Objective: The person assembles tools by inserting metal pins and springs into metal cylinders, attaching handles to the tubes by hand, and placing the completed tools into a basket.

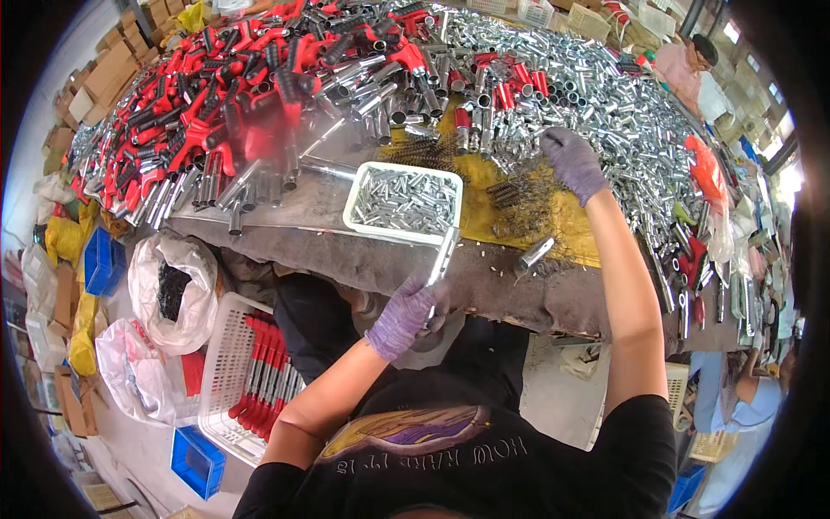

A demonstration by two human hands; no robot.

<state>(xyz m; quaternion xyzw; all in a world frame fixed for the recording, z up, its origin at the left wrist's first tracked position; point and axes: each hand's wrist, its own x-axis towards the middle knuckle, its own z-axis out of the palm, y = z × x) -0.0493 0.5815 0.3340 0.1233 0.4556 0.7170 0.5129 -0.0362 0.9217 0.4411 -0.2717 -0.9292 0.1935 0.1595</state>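
Note:
My left hand, in a purple knitted glove, is closed around a shiny metal tube that stands tilted at the table's front edge. The tube's upper end overlaps the right corner of a white tray filled with small metal pins. Farther right, my gloved right hand has its fingers curled at the near edge of a heap of metal tubes and sockets. What it grips, if anything, is hidden. Thin dark springs lie just left of that wrist, and a loose metal tube lies below them.
Red-and-black handled tools are heaped at the left; one red piece is blurred. A white crate with red-ended rods stands on the floor beside white sacks and blue bins. Other people sit at the right.

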